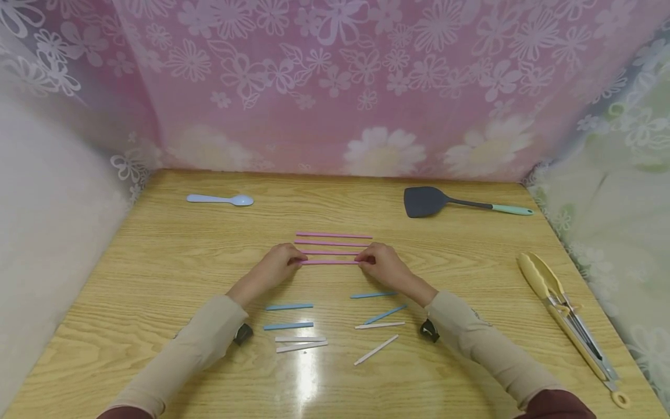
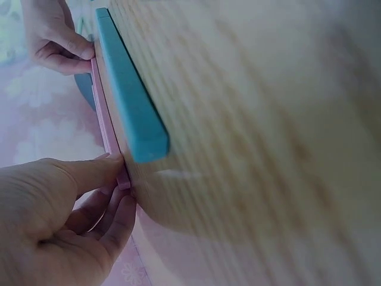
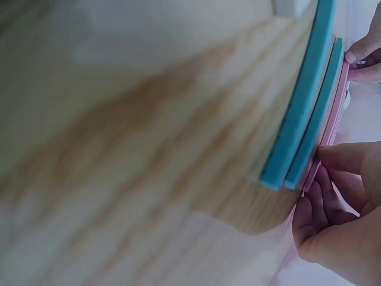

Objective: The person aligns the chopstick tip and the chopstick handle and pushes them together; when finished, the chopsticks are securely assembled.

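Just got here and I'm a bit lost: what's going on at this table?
A person's left hand and right hand are pinching the two ends of a pink stick. Three other pink sticks lie roughly parallel just beyond it. Four blue sticks and four white sticks lie nearer the person. A spoon, a spatula and tongs lie farther out, untouched.

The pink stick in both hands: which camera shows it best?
The head view, because it shows the pink stick lengthwise between the left hand and right hand. The left wrist view shows it slanting away; the right wrist view shows a thin strip beside a blue stick.
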Demonstrator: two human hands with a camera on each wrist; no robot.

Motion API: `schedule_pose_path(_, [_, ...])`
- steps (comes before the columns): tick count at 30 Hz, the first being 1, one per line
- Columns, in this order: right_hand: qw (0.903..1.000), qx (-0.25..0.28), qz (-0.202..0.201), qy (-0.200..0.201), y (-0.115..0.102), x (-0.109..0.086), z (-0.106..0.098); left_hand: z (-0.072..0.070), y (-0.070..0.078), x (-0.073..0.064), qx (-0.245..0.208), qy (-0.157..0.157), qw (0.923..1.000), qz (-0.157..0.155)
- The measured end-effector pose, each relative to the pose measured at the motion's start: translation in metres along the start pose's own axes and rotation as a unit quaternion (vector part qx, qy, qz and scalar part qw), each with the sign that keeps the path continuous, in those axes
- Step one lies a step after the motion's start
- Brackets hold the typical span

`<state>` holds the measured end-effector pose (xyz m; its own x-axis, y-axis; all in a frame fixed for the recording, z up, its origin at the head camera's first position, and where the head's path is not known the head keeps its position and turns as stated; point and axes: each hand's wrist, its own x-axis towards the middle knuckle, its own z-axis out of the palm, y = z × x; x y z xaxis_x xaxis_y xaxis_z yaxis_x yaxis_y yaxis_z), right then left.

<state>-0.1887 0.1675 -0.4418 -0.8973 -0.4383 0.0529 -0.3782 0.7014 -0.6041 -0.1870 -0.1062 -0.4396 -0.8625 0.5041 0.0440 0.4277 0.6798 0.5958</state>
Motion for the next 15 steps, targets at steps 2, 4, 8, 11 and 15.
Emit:
schedule_pose_path(2, [1.0, 0.001, 0.001, -0.001, -0.0003, -0.0001, -0.0001, 0.0002, -0.0002, 0.0001, 0.0, -0.001, 1.0, 0.0])
schedule_pose_path(4, [1.0, 0.002, 0.001, -0.002, -0.0007, -0.0002, -0.0002, 0.0001, -0.0001, 0.0, -0.003, -0.003, 1.0, -0.003])
schedule_pose_path(8, [1.0, 0.002, 0.004, -0.004, -0.0018, -0.0002, -0.0011, -0.0007, 0.0007, -0.0004, -0.008, -0.006, 0.9999, -0.006])
schedule_pose_path(11, [0.9999, 0.005, 0.009, 0.0, -0.0022, -0.0004, -0.0021, -0.0016, 0.0019, -0.001, -0.013, -0.003, 0.9999, -0.01])
schedule_pose_path(15, [0.9998, 0.009, 0.011, 0.011, -0.0016, -0.0014, -0.0036, -0.0021, 0.0031, -0.0018, -0.018, 0.0, 0.9997, -0.013])
